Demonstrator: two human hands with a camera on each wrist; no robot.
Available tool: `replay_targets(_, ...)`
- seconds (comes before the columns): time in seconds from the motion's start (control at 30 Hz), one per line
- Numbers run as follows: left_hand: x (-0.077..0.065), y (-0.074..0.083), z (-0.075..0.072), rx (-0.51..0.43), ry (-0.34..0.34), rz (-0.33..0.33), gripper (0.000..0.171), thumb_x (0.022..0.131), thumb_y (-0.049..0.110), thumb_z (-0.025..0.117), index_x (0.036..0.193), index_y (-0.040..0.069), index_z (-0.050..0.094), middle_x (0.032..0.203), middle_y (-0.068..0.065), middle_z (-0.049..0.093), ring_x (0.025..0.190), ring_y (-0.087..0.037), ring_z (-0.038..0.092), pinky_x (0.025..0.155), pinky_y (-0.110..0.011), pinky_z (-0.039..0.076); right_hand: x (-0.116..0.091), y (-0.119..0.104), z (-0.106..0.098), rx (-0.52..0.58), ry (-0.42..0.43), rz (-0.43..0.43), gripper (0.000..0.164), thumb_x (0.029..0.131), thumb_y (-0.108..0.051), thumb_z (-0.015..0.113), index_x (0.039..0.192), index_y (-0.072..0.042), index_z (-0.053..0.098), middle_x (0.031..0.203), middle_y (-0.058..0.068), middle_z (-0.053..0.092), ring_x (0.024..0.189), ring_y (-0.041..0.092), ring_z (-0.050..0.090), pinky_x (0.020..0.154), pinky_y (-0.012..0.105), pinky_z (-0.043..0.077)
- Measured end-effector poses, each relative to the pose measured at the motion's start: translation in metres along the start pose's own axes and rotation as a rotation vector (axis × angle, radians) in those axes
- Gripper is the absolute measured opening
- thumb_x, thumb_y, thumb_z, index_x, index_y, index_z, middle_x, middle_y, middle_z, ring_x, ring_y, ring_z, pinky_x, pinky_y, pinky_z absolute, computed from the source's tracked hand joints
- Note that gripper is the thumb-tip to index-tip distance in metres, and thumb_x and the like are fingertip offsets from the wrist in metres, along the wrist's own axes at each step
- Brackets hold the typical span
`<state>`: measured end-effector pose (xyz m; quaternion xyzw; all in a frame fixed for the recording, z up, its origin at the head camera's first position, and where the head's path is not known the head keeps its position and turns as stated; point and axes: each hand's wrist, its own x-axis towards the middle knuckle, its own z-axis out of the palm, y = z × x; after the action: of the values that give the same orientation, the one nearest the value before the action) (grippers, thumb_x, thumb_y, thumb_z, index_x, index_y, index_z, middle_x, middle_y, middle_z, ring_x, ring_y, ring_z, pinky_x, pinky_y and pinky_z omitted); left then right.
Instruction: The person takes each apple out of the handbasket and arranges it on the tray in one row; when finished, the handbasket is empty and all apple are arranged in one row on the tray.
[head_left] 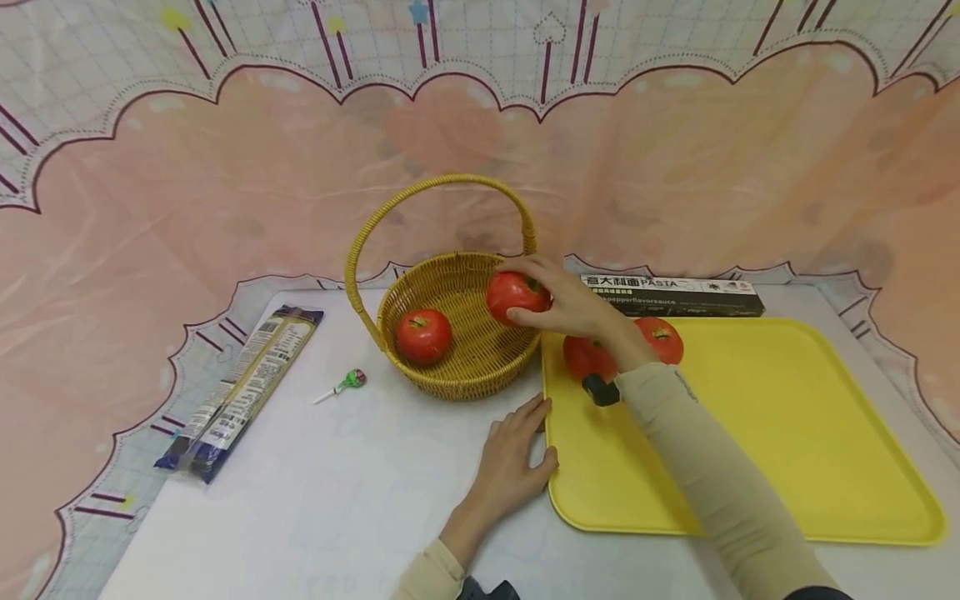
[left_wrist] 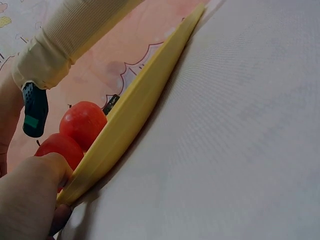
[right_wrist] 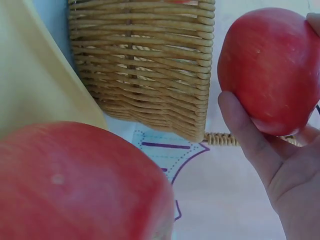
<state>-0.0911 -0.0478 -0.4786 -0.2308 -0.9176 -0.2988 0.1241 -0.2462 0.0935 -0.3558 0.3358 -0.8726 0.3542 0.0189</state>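
Note:
My right hand (head_left: 564, 302) grips a red apple (head_left: 514, 297) over the right side of the wicker basket (head_left: 480, 385). In the right wrist view that apple (right_wrist: 270, 70) is beside the basket's rim, thumb and fingers around it. Another apple (head_left: 424, 337) lies inside the basket at the left. My left hand (head_left: 510, 462) is at the left edge of the yellow tray (head_left: 750, 433); in the left wrist view it pinches the tray's rim (left_wrist: 112, 145), thumb above and a finger below. Two apples, one front (head_left: 587, 358) and one behind (head_left: 662, 339), sit on the tray, partly hidden by my right arm.
A dark pasta box (head_left: 675, 297) lies behind the tray. On the left of the white table (head_left: 315, 500) are a long plastic packet (head_left: 243, 387) and a green-wrapped lollipop (head_left: 351, 380). The basket's tall handle (head_left: 442, 180) arches above it. A patterned cloth (head_left: 300, 183) hangs behind.

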Motion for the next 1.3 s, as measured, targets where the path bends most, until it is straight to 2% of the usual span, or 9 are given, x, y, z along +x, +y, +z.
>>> replay_targets(0.37,0.002,-0.003,-0.001,-0.005,-0.037,-0.016,0.056,0.080,0.027,0.052,0.133,0.014,0.041,0.139,0.000,0.039,0.111,-0.014,0.048,0.076,-0.025,0.032,-0.018,0.003,0.000,0.079,0.091,0.084,0.057,0.073,-0.050,0.061,0.125,-0.045,0.038,0.127,-0.010,0.041,0.110,0.016,0.044,0.088,0.045,0.041)
replay_targets(0.5,0.005,-0.004,-0.003,0.000,-0.057,-0.025,0.056,0.081,0.028,0.051,0.134,0.015,0.040,0.140,0.002,0.037,0.111,-0.013,0.047,0.076,-0.025,0.032,-0.026,0.001,-0.002,0.129,0.135,0.083,0.057,0.076,-0.041,0.064,0.127,-0.039,0.039,0.127,-0.009,0.041,0.112,0.017,0.043,0.090,0.047,0.039)
replay_targets(0.73,0.006,-0.005,-0.003,-0.011,-0.060,-0.012,0.056,0.081,0.028,0.052,0.133,0.015,0.040,0.139,0.001,0.038,0.110,-0.014,0.048,0.076,-0.025,0.032,-0.053,-0.033,-0.011,0.188,0.207,0.081,0.059,0.078,-0.017,0.064,0.131,-0.016,0.039,0.131,0.004,0.040,0.113,0.022,0.041,0.091,0.048,0.039)
replay_targets(0.93,0.008,-0.006,-0.001,-0.006,-0.055,-0.010,0.057,0.080,0.028,0.052,0.134,0.014,0.040,0.140,0.001,0.037,0.111,-0.014,0.048,0.077,-0.027,0.032,-0.064,-0.031,-0.012,0.225,0.246,0.110,0.059,0.077,-0.015,0.065,0.131,-0.018,0.039,0.131,0.003,0.038,0.105,0.022,0.043,0.079,0.043,0.047)
replay_targets(1.03,0.007,-0.006,0.000,-0.009,-0.060,-0.011,0.057,0.080,0.028,0.051,0.134,0.015,0.040,0.140,0.001,0.037,0.111,-0.014,0.047,0.077,-0.027,0.032,-0.070,-0.028,-0.012,0.248,0.248,0.133,0.060,0.077,-0.015,0.065,0.131,-0.020,0.038,0.131,0.002,0.038,0.106,0.022,0.043,0.080,0.044,0.046)
replay_targets(1.17,0.006,-0.005,0.001,-0.023,-0.063,-0.013,0.057,0.081,0.028,0.051,0.134,0.014,0.039,0.140,0.001,0.036,0.112,-0.014,0.047,0.077,-0.026,0.032,-0.079,-0.025,-0.012,0.282,0.254,0.139,0.061,0.077,-0.012,0.065,0.131,-0.018,0.037,0.132,0.004,0.036,0.109,0.022,0.042,0.083,0.046,0.045)
replay_targets(1.3,0.006,-0.004,0.002,-0.024,-0.052,-0.012,0.057,0.081,0.028,0.052,0.134,0.015,0.039,0.140,0.002,0.036,0.112,-0.013,0.046,0.076,-0.026,0.031,-0.086,-0.024,-0.015,0.285,0.278,0.145,0.061,0.078,-0.011,0.063,0.132,-0.017,0.036,0.130,0.004,0.036,0.103,0.019,0.043,0.078,0.043,0.047)
